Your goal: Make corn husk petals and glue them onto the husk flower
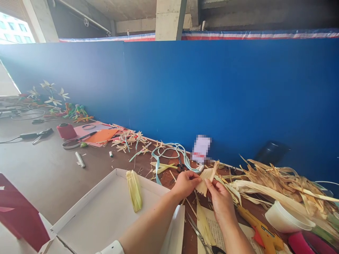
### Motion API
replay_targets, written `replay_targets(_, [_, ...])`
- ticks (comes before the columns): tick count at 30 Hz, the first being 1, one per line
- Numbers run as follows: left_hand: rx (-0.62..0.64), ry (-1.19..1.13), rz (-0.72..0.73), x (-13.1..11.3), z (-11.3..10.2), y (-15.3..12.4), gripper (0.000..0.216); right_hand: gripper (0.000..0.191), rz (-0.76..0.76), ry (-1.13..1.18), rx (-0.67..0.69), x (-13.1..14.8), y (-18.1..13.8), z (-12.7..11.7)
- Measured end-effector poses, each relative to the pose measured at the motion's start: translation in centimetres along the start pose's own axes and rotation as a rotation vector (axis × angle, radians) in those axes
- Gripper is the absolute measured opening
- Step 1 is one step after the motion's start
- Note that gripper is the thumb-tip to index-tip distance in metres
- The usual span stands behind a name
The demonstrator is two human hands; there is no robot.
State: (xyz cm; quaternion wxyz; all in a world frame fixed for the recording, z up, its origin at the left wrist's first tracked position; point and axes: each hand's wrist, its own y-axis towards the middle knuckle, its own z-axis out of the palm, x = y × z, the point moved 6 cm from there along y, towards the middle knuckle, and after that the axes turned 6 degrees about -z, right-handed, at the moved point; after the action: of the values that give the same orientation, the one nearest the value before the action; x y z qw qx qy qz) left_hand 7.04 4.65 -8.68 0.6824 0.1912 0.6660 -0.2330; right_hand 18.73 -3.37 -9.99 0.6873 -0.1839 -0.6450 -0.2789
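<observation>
1. Right of centre, low in frame, here's the thin, pale-tan piece of dry husk (209, 173), fingers of the left hand (186, 182) and right hand (220, 195) clamped on it; uneven tugging could split it.
2. Below it, silver metal scissors with black handles (199, 235): a dipping hand might get nicked.
3. Lower right, a yellow plastic glue gun (257, 225); if hot, brushing it could burn.

A thin, pale tan piece of dry husk (208, 173), ragged along its near edge, its far right end rising narrowly, is pinched between the left hand (185, 182) and right hand (221, 195).
</observation>
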Motion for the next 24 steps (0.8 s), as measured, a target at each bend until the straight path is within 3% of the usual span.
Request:
replay_targets(6, [-0.111, 0.063, -0.03, 0.7, -0.7, 0.6, 0.021, 0.038, 0.017, 0.065, -0.131, -0.7, 0.2, -0.9])
replay_targets(11, [-0.105, 0.041, 0.005, 0.7, -0.8, 0.6, 0.023, 0.012, -0.014, 0.0, -0.255, -0.3, 0.3, -2.3])
replay_targets(13, [-0.08, 0.015, 0.016, 0.8, -0.6, 0.6, 0.024, 0.017, -0.005, -0.015, -0.245, -0.1, 0.2, -2.2])
replay_targets(18, [0.018, -0.016, 0.023, 0.5, 0.1, 0.4, 0.025, 0.045, -0.02, -0.084, -0.049, 0.1, -0.1, -0.5])
replay_targets(24, [-0.147, -0.027, 0.03, -0.4, -0.8, -0.1, 0.023, 0.051, -0.027, -0.184, -0.213, -0.4, 0.2, -2.1])
